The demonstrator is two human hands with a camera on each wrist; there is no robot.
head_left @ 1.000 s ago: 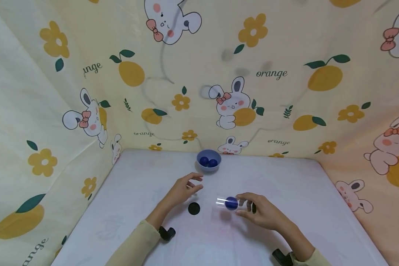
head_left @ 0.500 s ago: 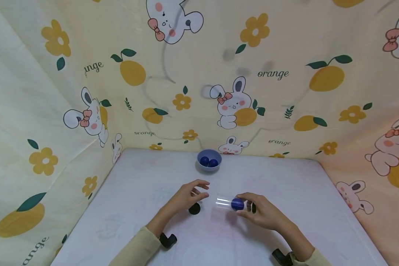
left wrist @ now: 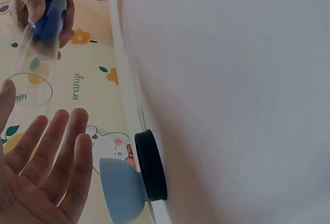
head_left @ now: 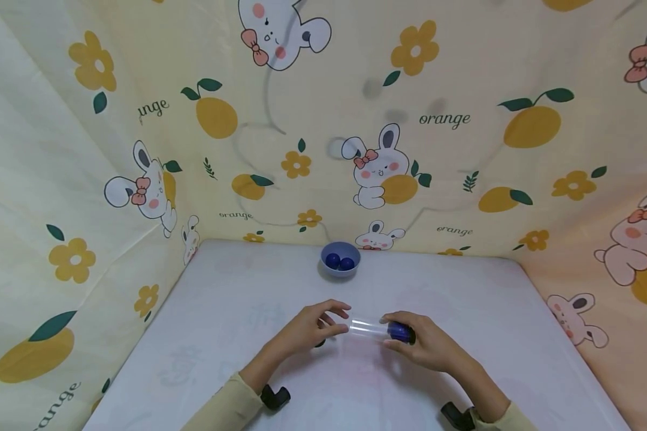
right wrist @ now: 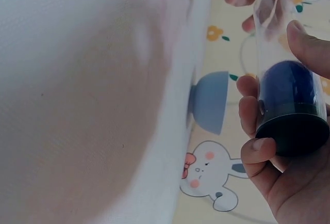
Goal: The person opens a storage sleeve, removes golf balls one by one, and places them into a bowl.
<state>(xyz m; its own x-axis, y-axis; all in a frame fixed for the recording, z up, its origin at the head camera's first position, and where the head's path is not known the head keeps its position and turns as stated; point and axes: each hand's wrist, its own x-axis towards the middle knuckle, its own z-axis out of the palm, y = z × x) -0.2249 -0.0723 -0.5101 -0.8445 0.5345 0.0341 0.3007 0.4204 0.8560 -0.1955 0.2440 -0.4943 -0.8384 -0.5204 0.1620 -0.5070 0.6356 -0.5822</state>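
My right hand (head_left: 430,347) grips a clear tube (head_left: 368,328), which lies roughly level above the table. A dark blue ball (head_left: 398,331) sits inside at the right end, against a black end cap (right wrist: 295,135). The tube's left end looks uncapped in the left wrist view. Beside that end is my left hand (head_left: 304,331), its fingers (left wrist: 64,159) loosely extended and holding nothing; whether they touch the rim is unclear. A round black cap (left wrist: 151,165) rests on the table, mostly hidden behind the left hand in the head view.
A blue bowl (head_left: 340,275) stands near the table's back edge with two blue balls (head_left: 332,260) in it. The white table (head_left: 453,293) is enclosed by a patterned cloth (head_left: 302,120) at the back and sides. Each wrist wears a black device (head_left: 457,415).
The blue ball has slid rightward along the tube to the capped end. My left hand has moved right and slightly down, toward the tube's uncapped end and over the loose cap. The right hand stays put.
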